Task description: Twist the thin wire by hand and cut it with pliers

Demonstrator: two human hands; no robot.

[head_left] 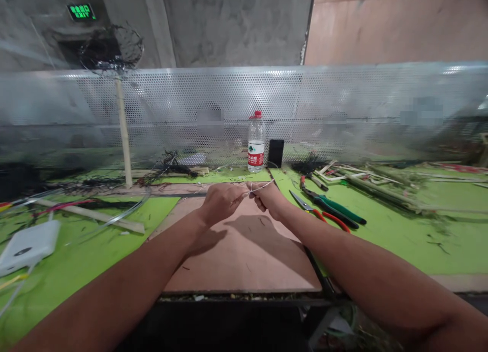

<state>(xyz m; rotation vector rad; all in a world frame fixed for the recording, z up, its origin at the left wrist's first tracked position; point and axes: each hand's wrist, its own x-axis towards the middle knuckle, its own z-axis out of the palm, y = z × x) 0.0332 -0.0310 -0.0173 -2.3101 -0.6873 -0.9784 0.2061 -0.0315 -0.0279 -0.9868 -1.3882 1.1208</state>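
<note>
At the frame's centre, the bare left hand and right hand pinch a thin whitish wire, probably close together for control.

A green tabletop is stretching out to both sides, and a brown board is lying at its near middle. Toward the back, a red-capped bottle is standing upright, with a dark slab standing just beside it. Red-handled scissors are resting right of the board, near green-handled pliers, and pale strips are lying farther right. On the left, a white box is sitting near a flat wooden stick, while dark strands are tangling farther back.
</note>
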